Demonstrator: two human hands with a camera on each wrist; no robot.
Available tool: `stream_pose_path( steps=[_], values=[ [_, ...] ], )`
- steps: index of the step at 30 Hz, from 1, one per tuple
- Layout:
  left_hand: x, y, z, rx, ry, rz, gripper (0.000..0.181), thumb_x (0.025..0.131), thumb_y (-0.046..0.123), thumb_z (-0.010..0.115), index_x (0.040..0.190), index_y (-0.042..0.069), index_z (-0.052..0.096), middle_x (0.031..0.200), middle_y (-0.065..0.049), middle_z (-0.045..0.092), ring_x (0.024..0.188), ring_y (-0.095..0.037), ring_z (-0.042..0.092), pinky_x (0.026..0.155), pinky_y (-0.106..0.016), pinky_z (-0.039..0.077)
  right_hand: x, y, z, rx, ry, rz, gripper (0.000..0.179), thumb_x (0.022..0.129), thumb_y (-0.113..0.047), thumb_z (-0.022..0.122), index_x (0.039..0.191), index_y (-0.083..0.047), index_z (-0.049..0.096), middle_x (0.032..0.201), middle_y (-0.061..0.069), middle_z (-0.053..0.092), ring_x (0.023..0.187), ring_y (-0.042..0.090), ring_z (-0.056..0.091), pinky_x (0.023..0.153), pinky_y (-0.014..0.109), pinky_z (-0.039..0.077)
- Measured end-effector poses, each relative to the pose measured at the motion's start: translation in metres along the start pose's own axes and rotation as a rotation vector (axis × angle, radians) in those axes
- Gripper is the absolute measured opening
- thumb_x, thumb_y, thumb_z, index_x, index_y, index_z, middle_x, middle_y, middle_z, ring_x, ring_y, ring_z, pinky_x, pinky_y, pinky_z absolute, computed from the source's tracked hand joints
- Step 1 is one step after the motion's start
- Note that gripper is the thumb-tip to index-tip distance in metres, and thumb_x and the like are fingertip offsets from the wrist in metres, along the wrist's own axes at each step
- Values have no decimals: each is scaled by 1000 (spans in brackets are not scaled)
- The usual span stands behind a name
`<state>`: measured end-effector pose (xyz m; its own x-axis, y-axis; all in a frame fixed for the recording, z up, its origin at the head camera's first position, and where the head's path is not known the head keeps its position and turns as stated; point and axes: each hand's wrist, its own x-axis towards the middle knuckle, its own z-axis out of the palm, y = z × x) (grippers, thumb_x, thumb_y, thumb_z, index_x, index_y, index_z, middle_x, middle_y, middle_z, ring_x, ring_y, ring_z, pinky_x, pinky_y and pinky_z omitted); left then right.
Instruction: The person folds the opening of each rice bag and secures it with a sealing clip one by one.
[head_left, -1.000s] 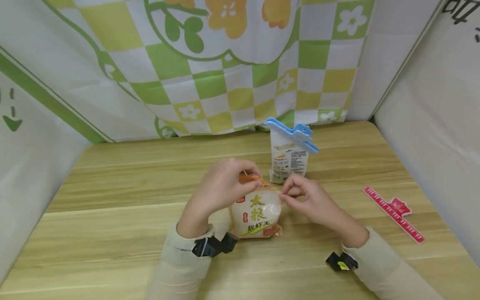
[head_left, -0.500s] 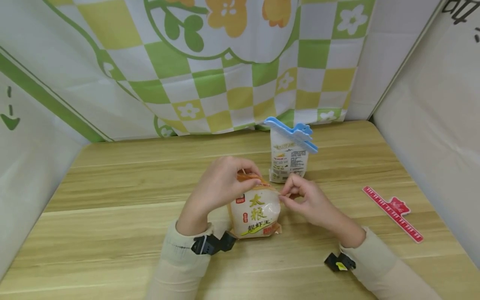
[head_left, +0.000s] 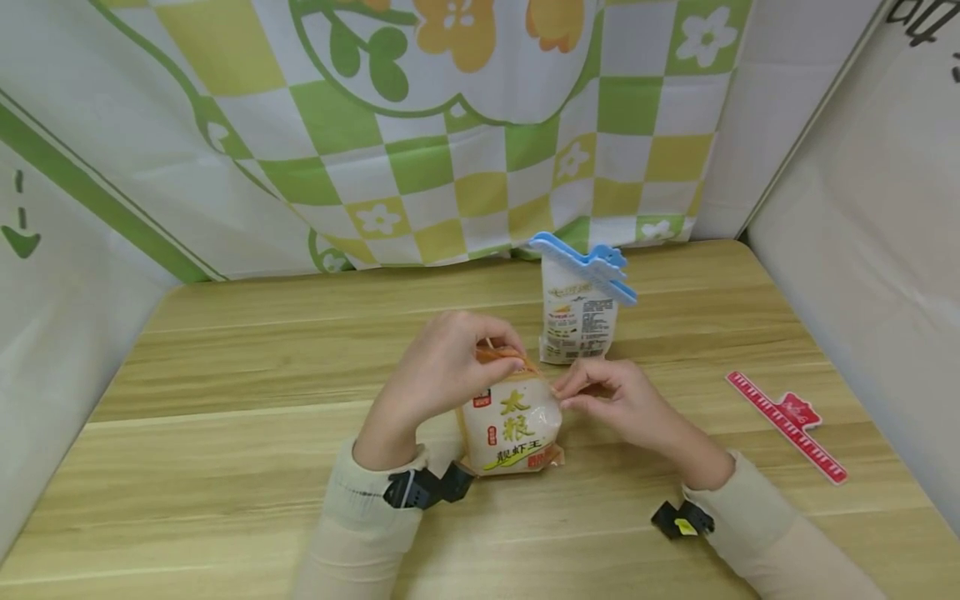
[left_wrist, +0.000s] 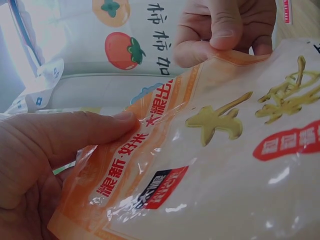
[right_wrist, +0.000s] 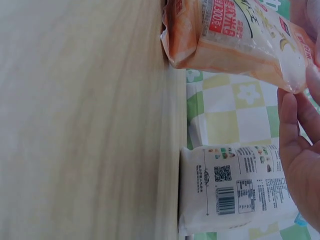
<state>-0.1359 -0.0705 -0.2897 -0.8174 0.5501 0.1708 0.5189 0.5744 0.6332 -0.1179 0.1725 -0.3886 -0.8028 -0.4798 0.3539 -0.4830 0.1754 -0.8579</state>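
A small rice bag (head_left: pixel 517 425) with orange edges and gold lettering stands upright on the wooden table, between the two hands. The left hand (head_left: pixel 442 383) grips its orange top edge; in the left wrist view the thumb (left_wrist: pixel 95 127) presses on the front of that edge. At the bag's upper right corner, the right hand (head_left: pixel 626 404) pinches the film between thumb and fingertips. Seen from the right wrist, the fingers (right_wrist: pixel 295 120) meet at that corner, while the bag's base sits on the tabletop.
Behind the right hand stands a white printed bag (head_left: pixel 577 325), its top held by a blue sealing clip (head_left: pixel 588 267). A red sealing clip (head_left: pixel 787 425) lies on the right part of the table (head_left: pixel 225 467). A checked cloth (head_left: pixel 450 167) hangs at the back.
The right hand has shifted its fingers slightly at the bag's corner, moving a little left and down. The left hand keeps its grip on the top edge.
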Motion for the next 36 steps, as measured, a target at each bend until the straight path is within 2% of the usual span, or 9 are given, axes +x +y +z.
stream_pose_path(
  steps=[7,18,25,28,32,36],
  values=[
    [0,-1,0,-10,5,16,4,88,13,74,85,15,76,86,2,76,79,-8,68,68,-24,54,0,0,-3,9,-37,-17,4,92,-1,66,94,-3,70,94,13,72,87,7,66,71,25,57],
    [0,0,0,-2,-2,33,3,89,14,74,87,12,76,87,1,76,79,-9,69,69,-23,55,3,-5,-2,55,-25,78,8,88,3,70,91,-1,65,91,11,68,88,3,65,70,26,59],
    [0,-3,1,-1,-1,35,3,89,14,74,88,13,76,88,0,76,79,-10,70,70,-24,55,5,-4,1,110,-21,132,15,89,-6,72,89,4,61,91,9,65,86,3,62,66,23,56],
    [0,-3,0,-2,-2,34,3,89,14,74,88,13,76,89,0,76,80,-10,70,71,-25,56,4,-2,1,120,-28,132,16,89,-7,72,88,5,62,93,5,67,87,2,62,68,24,57],
    [0,-1,-1,-5,-11,41,3,89,14,74,88,12,76,89,0,76,81,-10,70,72,-25,56,3,0,0,134,-39,115,7,92,-1,66,90,5,63,96,-4,68,91,4,63,73,25,57],
    [0,-1,-2,-4,-21,60,3,88,13,75,89,10,76,89,0,76,80,-10,69,73,-25,56,4,1,0,159,-35,104,5,93,2,64,94,7,62,96,-2,66,92,6,62,76,26,58]
  ],
)
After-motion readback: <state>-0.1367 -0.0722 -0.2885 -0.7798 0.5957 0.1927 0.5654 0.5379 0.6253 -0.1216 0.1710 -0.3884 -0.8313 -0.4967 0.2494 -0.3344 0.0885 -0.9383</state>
